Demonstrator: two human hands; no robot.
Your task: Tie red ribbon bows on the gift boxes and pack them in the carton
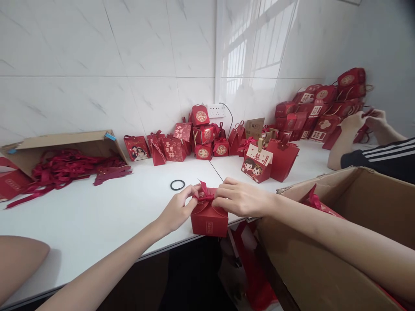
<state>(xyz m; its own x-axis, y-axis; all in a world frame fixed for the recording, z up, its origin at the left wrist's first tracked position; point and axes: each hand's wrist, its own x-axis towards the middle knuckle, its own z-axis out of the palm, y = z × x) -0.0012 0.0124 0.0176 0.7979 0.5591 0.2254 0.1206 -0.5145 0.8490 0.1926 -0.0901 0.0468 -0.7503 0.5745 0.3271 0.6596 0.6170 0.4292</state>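
Note:
A small red gift box (208, 219) stands at the front edge of the white table (97, 216). A red ribbon (204, 193) sits on its top. My left hand (177, 208) pinches the ribbon from the left, fingers closed on it. My right hand (238, 198) grips the ribbon and the box top from the right, fingers curled. A black hair band (177, 185) lies on the table just behind the box.
A tipped cardboard box (58, 144) spills red ribbons (65, 170) at the left. Several red gift boxes (201, 138) stand along the wall, with more stacked at the far right (324, 108). An open carton (340, 242) sits at my right. Another person's hands (363, 125) work at the far right.

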